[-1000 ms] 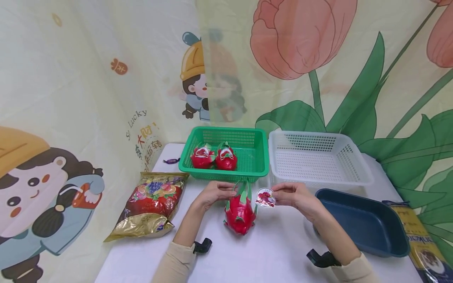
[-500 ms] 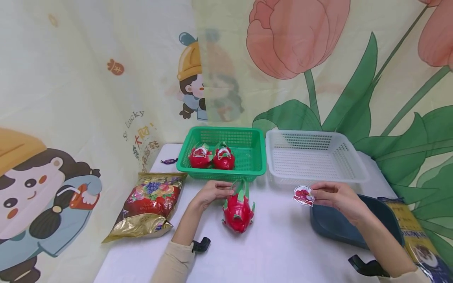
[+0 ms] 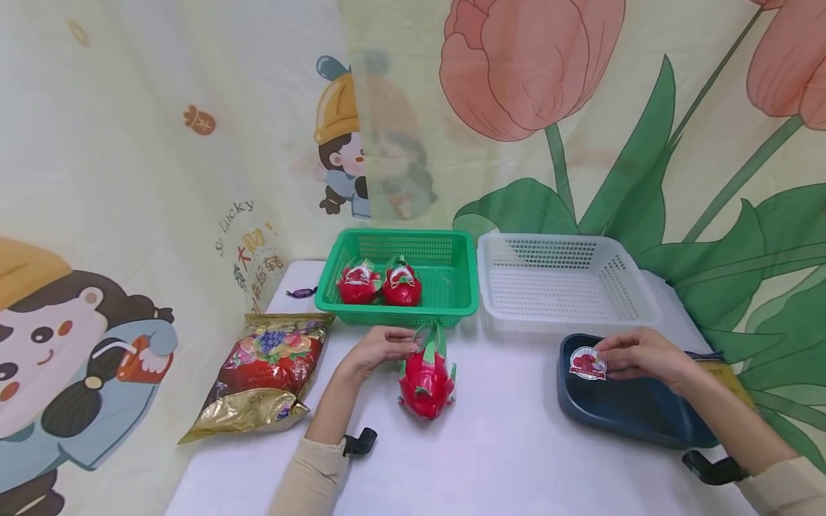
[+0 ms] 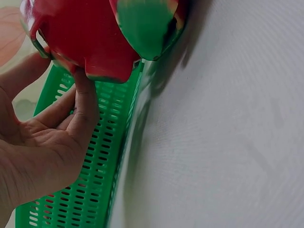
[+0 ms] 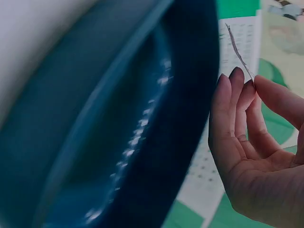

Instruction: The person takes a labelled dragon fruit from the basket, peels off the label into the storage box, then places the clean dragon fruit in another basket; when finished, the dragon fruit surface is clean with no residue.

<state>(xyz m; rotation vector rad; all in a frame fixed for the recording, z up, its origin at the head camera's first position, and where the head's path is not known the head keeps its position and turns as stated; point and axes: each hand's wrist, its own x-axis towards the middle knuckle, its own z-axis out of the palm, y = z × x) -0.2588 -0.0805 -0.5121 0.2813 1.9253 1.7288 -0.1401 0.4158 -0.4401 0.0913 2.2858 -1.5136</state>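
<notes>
A dragon fruit point(image 3: 426, 387) with green leaves stands on the white table, and my left hand point(image 3: 382, 347) pinches it near its leafy top. Up close in the left wrist view, the thumb and a finger meet a green-tipped scale of the dragon fruit point(image 4: 90, 38). My right hand point(image 3: 645, 358) pinches a round label point(image 3: 588, 363) with a red fruit picture between thumb and fingertips. It hangs over the left part of the dark blue basin point(image 3: 635, 412). Edge-on in the right wrist view, the label point(image 5: 238, 51) looks thin and slightly bent.
Behind the left hand, a green basket point(image 3: 448, 283) holds two labelled dragon fruits point(image 3: 381, 287). A white basket point(image 3: 568, 294) stands beside it. The candy bag point(image 3: 264, 373) lies left, a small purple wrapped candy point(image 3: 301, 293) farther back. A yellow packet point(image 3: 725, 378) is partly hidden behind the right arm.
My right hand has carried the label away from the dragon fruit, rightward to over the blue basin. The left hand keeps its hold on the fruit; the head view has shifted slightly.
</notes>
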